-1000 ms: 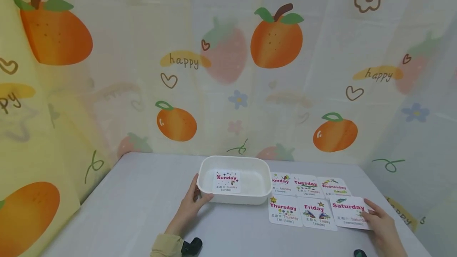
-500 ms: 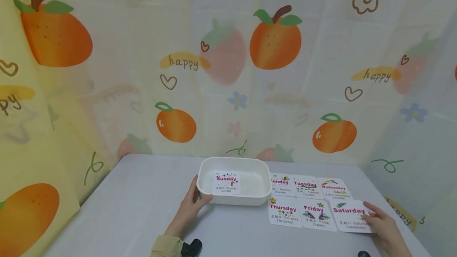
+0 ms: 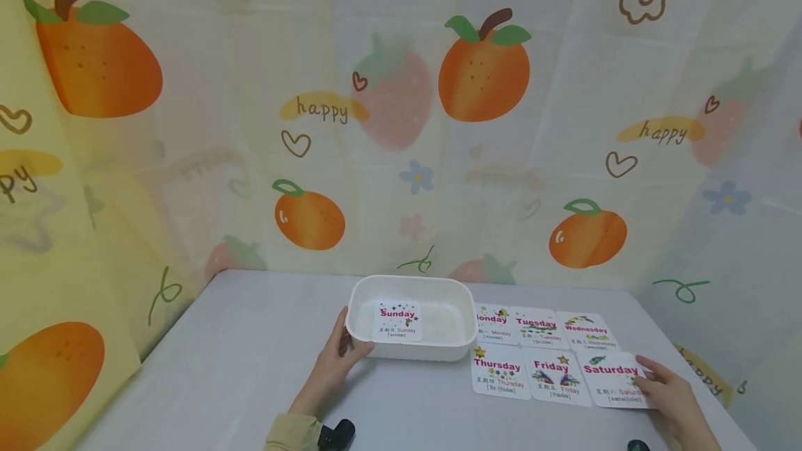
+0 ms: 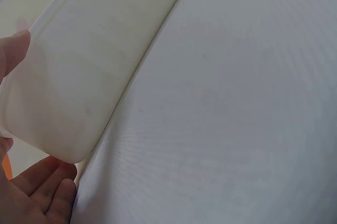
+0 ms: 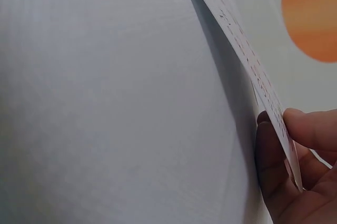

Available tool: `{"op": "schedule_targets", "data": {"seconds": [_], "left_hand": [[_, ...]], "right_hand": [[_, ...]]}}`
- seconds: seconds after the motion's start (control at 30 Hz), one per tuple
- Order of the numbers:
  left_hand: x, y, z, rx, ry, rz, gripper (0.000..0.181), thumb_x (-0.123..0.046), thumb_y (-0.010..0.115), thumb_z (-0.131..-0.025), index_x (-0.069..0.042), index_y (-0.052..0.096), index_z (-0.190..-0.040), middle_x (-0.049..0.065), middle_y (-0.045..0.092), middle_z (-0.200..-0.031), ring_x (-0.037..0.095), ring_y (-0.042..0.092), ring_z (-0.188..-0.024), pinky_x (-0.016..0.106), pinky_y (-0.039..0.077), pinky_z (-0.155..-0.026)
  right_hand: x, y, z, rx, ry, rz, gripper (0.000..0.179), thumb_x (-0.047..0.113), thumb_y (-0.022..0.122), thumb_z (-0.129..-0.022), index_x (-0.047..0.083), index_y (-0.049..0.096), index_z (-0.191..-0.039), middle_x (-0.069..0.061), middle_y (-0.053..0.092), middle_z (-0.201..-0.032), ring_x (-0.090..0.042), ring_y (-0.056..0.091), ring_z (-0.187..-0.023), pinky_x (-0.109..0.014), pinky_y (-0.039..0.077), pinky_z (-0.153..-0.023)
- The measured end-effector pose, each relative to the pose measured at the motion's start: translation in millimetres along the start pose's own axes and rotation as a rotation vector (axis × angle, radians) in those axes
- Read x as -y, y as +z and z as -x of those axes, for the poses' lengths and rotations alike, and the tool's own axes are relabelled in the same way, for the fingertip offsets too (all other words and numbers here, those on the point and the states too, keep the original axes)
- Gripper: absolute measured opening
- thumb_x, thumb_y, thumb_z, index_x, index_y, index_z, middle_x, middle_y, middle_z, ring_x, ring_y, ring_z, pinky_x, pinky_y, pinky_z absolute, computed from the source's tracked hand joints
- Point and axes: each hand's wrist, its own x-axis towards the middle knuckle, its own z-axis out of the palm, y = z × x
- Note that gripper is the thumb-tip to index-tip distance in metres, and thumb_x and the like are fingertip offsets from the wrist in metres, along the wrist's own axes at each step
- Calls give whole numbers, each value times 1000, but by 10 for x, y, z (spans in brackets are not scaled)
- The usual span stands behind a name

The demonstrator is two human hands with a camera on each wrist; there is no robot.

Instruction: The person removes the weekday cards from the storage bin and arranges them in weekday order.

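Observation:
My left hand [image 3: 332, 364] holds the left front corner of a white plastic box [image 3: 413, 351]. In the left wrist view the thumb lies at the box's rim and the curled fingers touch its lower corner. Inside the box, at its left, lies a card reading Sunday [image 3: 398, 322]. My right hand [image 3: 678, 399] pinches the right edge of the Saturday card [image 3: 610, 385]. Seen from the right wrist, this card [image 5: 247, 60] tilts up off the table between thumb and fingers. Its left edge is next to the Friday card [image 3: 560, 381].
To the right of the box, Monday [image 3: 495, 333], Tuesday [image 3: 536, 333] and Wednesday [image 3: 587, 338] cards form the back row. Thursday [image 3: 500, 385] lies in front of them. Behind the white table [image 3: 250, 326] hangs a fruit-patterned curtain [image 3: 388, 214].
The Saturday card, still pinched in my right hand, has come slightly lower and nearer, uncovering the bottom text of the Wednesday card. My left hand and the box have stayed put.

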Motion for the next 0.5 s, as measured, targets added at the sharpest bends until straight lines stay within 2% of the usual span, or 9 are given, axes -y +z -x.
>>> {"op": "schedule_targets", "data": {"seconds": [0.27, 0.5], "left_hand": [[-11, 4, 0, 0, -9, 5, 91, -35, 71, -81, -17, 14, -150, 17, 36, -143, 33, 34, -129, 47, 28, -106], [-42, -6, 16, 4, 12, 5, 91, -33, 71, -82, -12, 13, -150, 20, 36, -141, 35, 35, -128, 48, 28, -106]], "right_hand": [[28, 47, 10, -42, -20, 58, 52, -6, 47, -89, -10, 30, -137, -36, 35, -123, -46, 43, -106, -50, 47, -84], [60, 83, 28, -42, 7, 76, 55, -6, 50, -86, -12, 29, -136, -37, 32, -127, -49, 37, -113, -54, 42, -90]]}}
